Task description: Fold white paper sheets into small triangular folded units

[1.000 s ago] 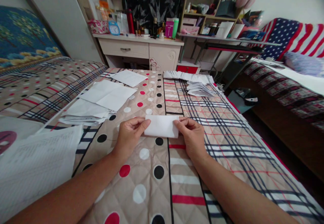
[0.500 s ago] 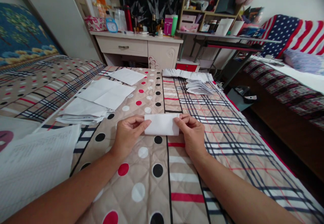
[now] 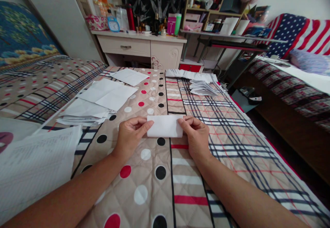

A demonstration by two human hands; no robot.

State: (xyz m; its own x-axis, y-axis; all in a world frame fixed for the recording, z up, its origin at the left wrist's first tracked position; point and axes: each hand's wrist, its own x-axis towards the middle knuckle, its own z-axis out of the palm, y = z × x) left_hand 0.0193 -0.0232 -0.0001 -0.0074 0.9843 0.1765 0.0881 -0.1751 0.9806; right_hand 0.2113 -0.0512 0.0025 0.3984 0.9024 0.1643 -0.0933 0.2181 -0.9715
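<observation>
A small white folded sheet of paper (image 3: 165,126) is held level above the patterned quilt, one end in each hand. My left hand (image 3: 132,133) pinches its left end, thumb on the near face and fingers behind. At the right end, my right hand (image 3: 196,133) grips the same way. Stacked white sheets (image 3: 103,97) lie on the quilt to the far left, with a separate sheet (image 3: 131,77) beyond them. A small pile of folded papers (image 3: 202,88) sits at the far right, in front of a long row of folded papers (image 3: 190,74).
Printed sheets (image 3: 38,166) lie at the near left. The quilt (image 3: 144,193) covers the surface under my hands. Past its far edge stands a white dresser (image 3: 123,46) with bottles and a blue clock (image 3: 113,25). Another bed (image 3: 291,83) is on the right.
</observation>
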